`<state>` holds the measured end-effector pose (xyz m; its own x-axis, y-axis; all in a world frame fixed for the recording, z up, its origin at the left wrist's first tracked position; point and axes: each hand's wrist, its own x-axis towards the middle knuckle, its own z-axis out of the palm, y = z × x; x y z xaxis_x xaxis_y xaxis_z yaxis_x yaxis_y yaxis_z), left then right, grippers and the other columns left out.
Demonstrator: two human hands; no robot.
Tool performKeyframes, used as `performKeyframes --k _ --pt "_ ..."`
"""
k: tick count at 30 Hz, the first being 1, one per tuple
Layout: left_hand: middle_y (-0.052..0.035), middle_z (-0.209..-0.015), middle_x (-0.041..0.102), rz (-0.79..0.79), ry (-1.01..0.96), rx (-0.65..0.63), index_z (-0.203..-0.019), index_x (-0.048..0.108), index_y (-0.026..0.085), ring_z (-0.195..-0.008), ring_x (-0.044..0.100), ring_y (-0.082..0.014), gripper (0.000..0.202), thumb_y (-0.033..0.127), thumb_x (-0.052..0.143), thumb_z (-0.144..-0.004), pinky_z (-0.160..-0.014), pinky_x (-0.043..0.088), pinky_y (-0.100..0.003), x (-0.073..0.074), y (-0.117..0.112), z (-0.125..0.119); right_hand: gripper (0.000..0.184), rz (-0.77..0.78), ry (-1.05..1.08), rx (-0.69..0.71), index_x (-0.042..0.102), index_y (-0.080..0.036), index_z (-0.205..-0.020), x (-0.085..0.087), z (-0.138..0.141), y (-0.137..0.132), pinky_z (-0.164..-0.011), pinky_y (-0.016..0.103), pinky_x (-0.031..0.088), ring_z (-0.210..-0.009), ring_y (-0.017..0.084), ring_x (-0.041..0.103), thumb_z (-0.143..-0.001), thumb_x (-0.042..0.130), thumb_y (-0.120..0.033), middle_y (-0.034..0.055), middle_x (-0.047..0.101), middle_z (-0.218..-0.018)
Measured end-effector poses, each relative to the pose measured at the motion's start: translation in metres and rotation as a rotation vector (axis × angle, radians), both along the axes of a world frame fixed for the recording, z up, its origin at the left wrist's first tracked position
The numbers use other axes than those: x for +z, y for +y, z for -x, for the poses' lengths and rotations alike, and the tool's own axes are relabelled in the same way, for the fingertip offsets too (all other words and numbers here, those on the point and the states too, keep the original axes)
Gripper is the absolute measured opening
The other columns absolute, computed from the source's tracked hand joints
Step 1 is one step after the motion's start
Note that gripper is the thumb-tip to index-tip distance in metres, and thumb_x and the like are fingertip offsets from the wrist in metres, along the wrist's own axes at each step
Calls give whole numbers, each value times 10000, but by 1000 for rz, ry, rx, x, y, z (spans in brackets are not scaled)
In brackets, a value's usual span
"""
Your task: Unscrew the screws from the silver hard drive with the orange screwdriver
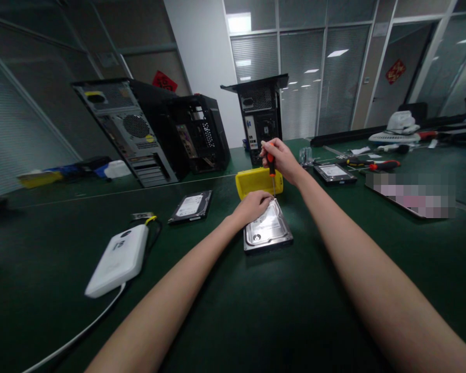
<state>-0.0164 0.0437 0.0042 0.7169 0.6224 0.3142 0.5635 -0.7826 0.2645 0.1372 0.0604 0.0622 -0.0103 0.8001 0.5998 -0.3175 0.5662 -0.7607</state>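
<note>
A silver hard drive (pixel 271 228) lies flat on the green table in front of me. My left hand (pixel 253 205) grips its far left part, fingers curled over the top face. In my right hand (pixel 281 159) is a screwdriver (pixel 272 165) with a red and black handle, held upright. Its thin shaft points down, and the tip meets the drive's far edge close to my left fingertips; the screw there is too small to make out. Just behind the drive stands an open yellow case (pixel 256 182), partly covered by my hands.
More hard drives lie left (pixel 191 206) and right (pixel 334 173). Computer towers (pixel 135 129) stand at the back. A white power bank (pixel 120 256) with a cable sits at the left. Pliers (pixel 384 165) and a blurred-out flat object (pixel 415 197) lie at the right.
</note>
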Motion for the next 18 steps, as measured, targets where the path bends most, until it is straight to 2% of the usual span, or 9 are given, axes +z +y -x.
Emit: performKeyframes --k 13,18 --pt "-84 -1053 699 7 -1 4 -1030 694 153 -978 628 -203 325 275 414 -919 -863 465 -298 1 -1 0 368 17 -19 1 418 -211 -809 0 0 -2 -525 175 447 -532 42 528 -729 686 -450 -57 577 -700" --pt "-86 -1063 697 4 0 10 -1035 693 150 -981 629 -205 332 281 410 -921 -861 466 -296 1 -2 0 328 14 -5 36 410 -225 -825 -1 0 -1 -517 172 432 -508 43 492 -764 652 -437 -83 515 -612"
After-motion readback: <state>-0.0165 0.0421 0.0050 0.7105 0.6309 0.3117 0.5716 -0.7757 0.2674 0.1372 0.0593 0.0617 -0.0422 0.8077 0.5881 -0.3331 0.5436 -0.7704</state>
